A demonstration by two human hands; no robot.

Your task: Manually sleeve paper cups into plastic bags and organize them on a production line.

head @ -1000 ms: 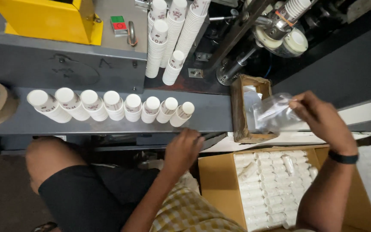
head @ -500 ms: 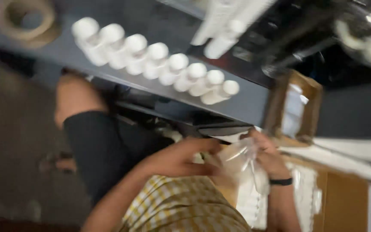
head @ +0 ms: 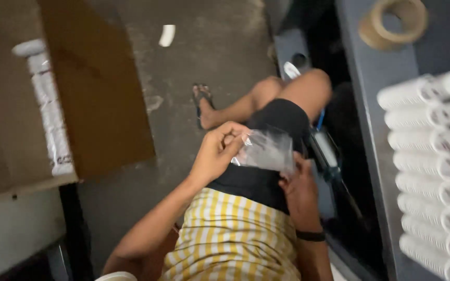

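Below, grey concrete floor (head: pixel 214 57); both hands' (head: pixel 220 151) (head: pixel 300 187) fingers pinched on clear plastic bag (head: pixel 266 151).

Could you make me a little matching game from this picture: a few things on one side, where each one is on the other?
Things:
1. clear plastic bag
2. roll of tape
3. white tubes
4. sandal

Places:
A. on the concrete floor, at a foot
B. lying in a row along the right edge
C. held between the left hand and the right hand
D. on the grey shelf, top right

Pairs: 1-C, 2-D, 3-B, 4-A
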